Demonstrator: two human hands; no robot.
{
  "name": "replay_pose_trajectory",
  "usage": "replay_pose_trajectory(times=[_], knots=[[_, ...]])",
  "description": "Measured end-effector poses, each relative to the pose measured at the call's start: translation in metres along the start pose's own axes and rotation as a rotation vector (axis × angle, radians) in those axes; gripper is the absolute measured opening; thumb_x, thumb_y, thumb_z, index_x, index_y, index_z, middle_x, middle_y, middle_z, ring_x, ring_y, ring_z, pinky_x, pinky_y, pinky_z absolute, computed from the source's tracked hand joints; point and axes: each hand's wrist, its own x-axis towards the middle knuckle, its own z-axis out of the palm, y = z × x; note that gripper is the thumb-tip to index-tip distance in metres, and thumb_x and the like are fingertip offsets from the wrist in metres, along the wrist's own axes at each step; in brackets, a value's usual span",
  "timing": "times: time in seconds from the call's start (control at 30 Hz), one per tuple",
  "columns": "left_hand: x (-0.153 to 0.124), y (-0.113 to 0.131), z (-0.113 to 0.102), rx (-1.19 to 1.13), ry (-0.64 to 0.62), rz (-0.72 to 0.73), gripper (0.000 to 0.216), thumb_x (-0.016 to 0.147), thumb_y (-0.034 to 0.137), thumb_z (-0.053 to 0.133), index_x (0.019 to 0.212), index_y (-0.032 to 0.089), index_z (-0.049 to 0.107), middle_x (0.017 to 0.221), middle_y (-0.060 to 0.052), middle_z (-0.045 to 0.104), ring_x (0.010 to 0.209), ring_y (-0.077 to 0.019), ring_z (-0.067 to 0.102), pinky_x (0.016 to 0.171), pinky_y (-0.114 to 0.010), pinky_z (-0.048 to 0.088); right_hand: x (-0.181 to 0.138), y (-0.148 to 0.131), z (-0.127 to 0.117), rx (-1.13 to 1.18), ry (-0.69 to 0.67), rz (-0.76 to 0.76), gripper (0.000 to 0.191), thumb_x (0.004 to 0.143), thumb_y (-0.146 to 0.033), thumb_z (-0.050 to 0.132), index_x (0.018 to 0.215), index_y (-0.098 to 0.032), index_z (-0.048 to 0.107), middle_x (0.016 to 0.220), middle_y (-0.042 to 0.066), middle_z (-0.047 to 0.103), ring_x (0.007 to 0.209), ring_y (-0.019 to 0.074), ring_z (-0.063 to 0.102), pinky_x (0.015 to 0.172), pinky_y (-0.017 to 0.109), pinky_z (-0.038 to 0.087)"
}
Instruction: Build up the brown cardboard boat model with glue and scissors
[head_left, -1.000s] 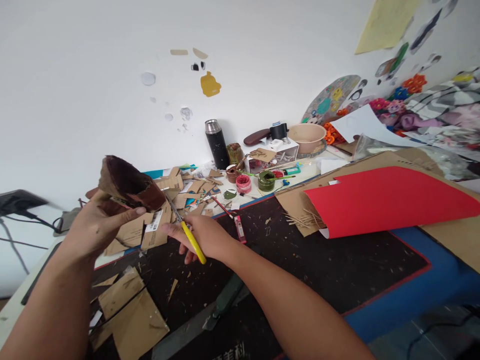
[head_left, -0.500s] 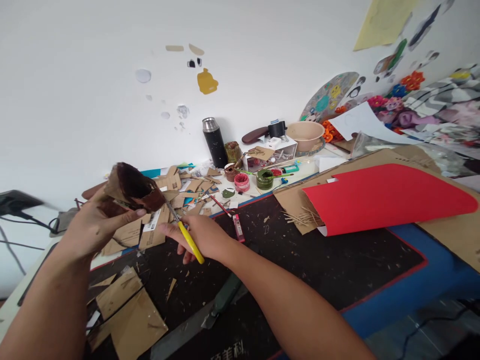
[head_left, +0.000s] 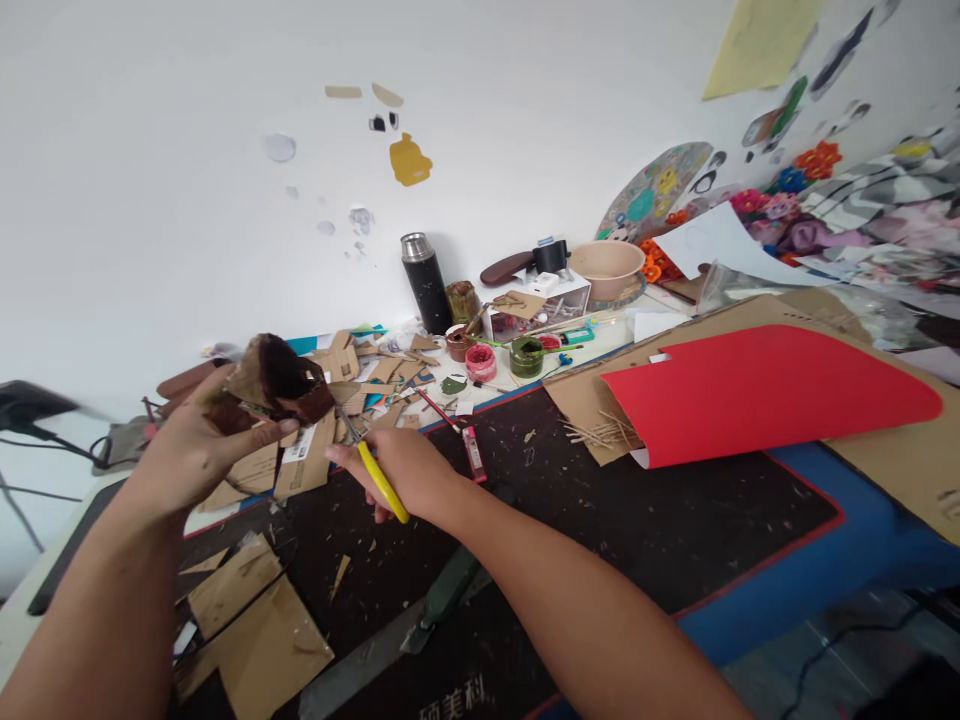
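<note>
My left hand (head_left: pixel 199 440) grips a brown, hollow cardboard piece (head_left: pixel 307 400) with a dark inside, its thumb along the lower edge. My right hand (head_left: pixel 405 470) is closed around yellow-handled scissors (head_left: pixel 381 482). The blades point up and left and meet the right edge of the brown piece; whether they are parted there I cannot make out. Below the hands lie cut cardboard sheets (head_left: pixel 262 635) on a dark cutting mat (head_left: pixel 570 560). A green-handled utility knife (head_left: pixel 446 595) rests by a metal ruler (head_left: pixel 352 665) under my right forearm.
Cardboard scraps (head_left: pixel 386 370) are heaped behind my hands. Open paint jars in red (head_left: pixel 481 362) and green (head_left: pixel 526 355) stand near a black thermos (head_left: pixel 426 285). A curved red sheet (head_left: pixel 765 400) covers the right side, beside small sticks (head_left: pixel 600 437). A beige bowl (head_left: pixel 607 268) sits farther back.
The brown piece has turned slightly and sits a little lower and to the right. My right hand keeps hold of the scissors at its edge. The whole view has shifted slightly.
</note>
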Motion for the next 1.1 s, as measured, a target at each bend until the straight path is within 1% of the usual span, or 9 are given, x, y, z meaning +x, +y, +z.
replay_pose_trajectory(times=[0.1,0.27,0.43,0.53,0.67,0.8,0.9,1.0,1.1], knots=[[0.002,-0.005,0.0,0.051,-0.03,-0.034,0.065,0.053,0.052,0.102,0.106,0.024,0.076,0.094,-0.007,0.083,0.089,-0.0327,0.075,0.076,-0.039,0.063,0.002,0.001,0.001,-0.075,0.025,-0.008,0.064,0.103,-0.078,0.053,0.073,-0.021,0.058,0.055,0.0,0.063,0.043,0.0166,0.066,0.048,0.024,0.049],[0.003,-0.009,0.0,0.046,-0.04,-0.054,0.072,0.053,0.052,0.102,0.114,0.026,0.075,0.1,-0.007,0.082,0.093,-0.033,0.073,0.078,-0.039,0.062,0.002,0.0,0.001,-0.123,0.055,0.006,0.059,0.105,-0.073,0.053,0.078,-0.022,0.064,0.047,-0.001,0.055,0.045,0.02,0.066,0.053,0.028,0.051],[0.003,-0.01,-0.002,0.064,-0.043,-0.025,0.066,0.054,0.057,0.101,0.106,0.025,0.075,0.096,-0.006,0.08,0.092,-0.033,0.072,0.08,-0.041,0.061,0.002,-0.001,0.002,-0.156,0.058,0.018,0.055,0.107,-0.068,0.055,0.083,-0.021,0.07,0.048,0.0,0.057,0.048,0.0216,0.068,0.056,0.029,0.053],[0.004,-0.012,-0.002,0.032,-0.025,-0.009,0.061,0.054,0.057,0.101,0.097,0.025,0.073,0.091,-0.005,0.078,0.087,-0.0316,0.071,0.081,-0.043,0.061,0.003,-0.002,0.003,-0.226,0.087,0.021,0.051,0.107,-0.064,0.058,0.088,-0.02,0.074,0.056,0.004,0.066,0.058,0.0244,0.073,0.062,0.031,0.055],[0.005,-0.015,-0.003,0.006,-0.022,-0.048,0.064,0.052,0.054,0.103,0.1,0.023,0.074,0.099,-0.007,0.08,0.093,-0.0321,0.072,0.089,-0.044,0.06,0.005,-0.002,0.006,-0.34,0.142,0.01,0.046,0.107,-0.059,0.061,0.092,-0.018,0.077,0.074,0.011,0.076,0.079,0.0287,0.079,0.071,0.032,0.057],[0.005,-0.012,-0.002,-0.015,0.022,-0.063,0.064,0.044,0.047,0.106,0.094,0.021,0.075,0.095,-0.006,0.08,0.091,-0.0301,0.07,0.089,-0.041,0.06,0.006,-0.002,0.009,-0.41,0.184,-0.022,0.044,0.107,-0.056,0.062,0.091,-0.018,0.077,0.088,0.015,0.081,0.095,0.0311,0.08,0.08,0.033,0.058],[0.004,-0.004,0.0,-0.033,0.007,-0.069,0.063,0.043,0.044,0.106,0.093,0.021,0.076,0.091,-0.005,0.079,0.087,-0.0273,0.07,0.083,-0.036,0.06,0.004,0.0,0.01,-0.288,0.142,0.016,0.043,0.107,-0.057,0.06,0.092,-0.019,0.074,0.074,0.009,0.076,0.077,0.0265,0.079,0.07,0.029,0.058],[0.002,0.002,0.0,-0.047,-0.025,-0.057,0.062,0.043,0.042,0.106,0.094,0.021,0.076,0.09,-0.004,0.08,0.081,-0.0225,0.068,0.077,-0.029,0.059,0.003,0.003,0.008,-0.12,0.076,0.039,0.044,0.106,-0.062,0.061,0.091,-0.021,0.069,0.053,-0.001,0.062,0.051,0.0198,0.07,0.055,0.024,0.053],[0.002,0.002,-0.001,-0.071,-0.012,-0.049,0.061,0.044,0.04,0.106,0.094,0.021,0.076,0.09,-0.003,0.08,0.076,-0.0191,0.067,0.07,-0.024,0.058,0.003,0.005,0.006,-0.023,0.036,0.027,0.051,0.1,-0.07,0.066,0.085,-0.021,0.062,0.051,-0.004,0.06,0.046,0.0168,0.068,0.05,0.021,0.05]])
